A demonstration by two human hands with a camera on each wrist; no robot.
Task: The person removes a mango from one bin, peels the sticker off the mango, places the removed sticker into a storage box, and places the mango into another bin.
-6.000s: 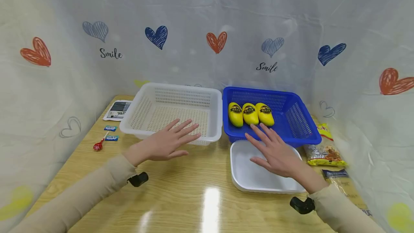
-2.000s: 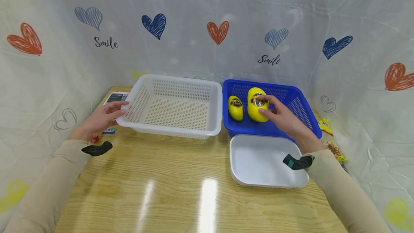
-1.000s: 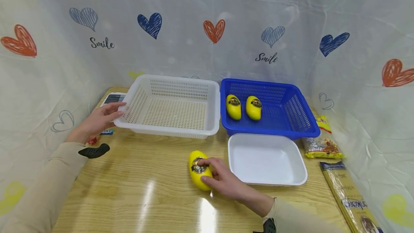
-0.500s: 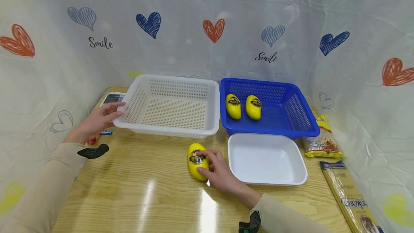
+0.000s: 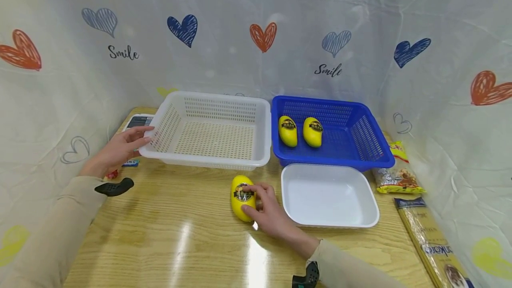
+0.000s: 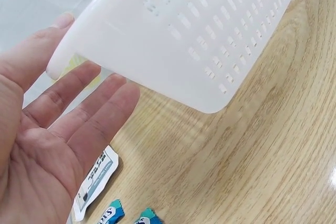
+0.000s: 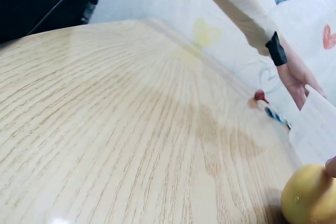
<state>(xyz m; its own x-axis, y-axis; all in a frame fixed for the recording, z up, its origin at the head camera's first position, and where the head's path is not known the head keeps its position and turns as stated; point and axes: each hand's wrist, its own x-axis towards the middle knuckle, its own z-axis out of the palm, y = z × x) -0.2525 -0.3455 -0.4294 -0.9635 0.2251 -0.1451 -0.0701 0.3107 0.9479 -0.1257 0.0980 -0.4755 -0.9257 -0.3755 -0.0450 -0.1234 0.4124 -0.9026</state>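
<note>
My right hand [image 5: 274, 212] holds a yellow mango [image 5: 238, 211] with a black label, low over the wooden table, thumb on its near side and fingers over the label. Part of that mango [image 7: 304, 198] shows at the lower right of the right wrist view. My left hand [image 5: 116, 151] grips the left rim of the white basket [image 5: 216, 162]. In the left wrist view the thumb lies over the rim and the fingers [image 6: 107, 114] reach under it. Two more mangoes, one on the left [image 5: 288, 132] and one beside it [image 5: 313, 133], lie in the blue basket [image 5: 340, 160].
A white tray [image 5: 330, 197] stands in front of the blue basket. Along the right edge lie a snack bag [image 5: 401, 177] and a long golden packet [image 5: 432, 243]. Behind my left hand are a flat pouch [image 6: 97, 182], small blue wrapped sweets [image 6: 110, 212] and a red lollipop [image 7: 260, 95].
Both hands were spread open over the baskets. My left hand has taken the white basket's rim; my right hand has lifted one mango from the blue basket to the table front, then slid slightly away.
</note>
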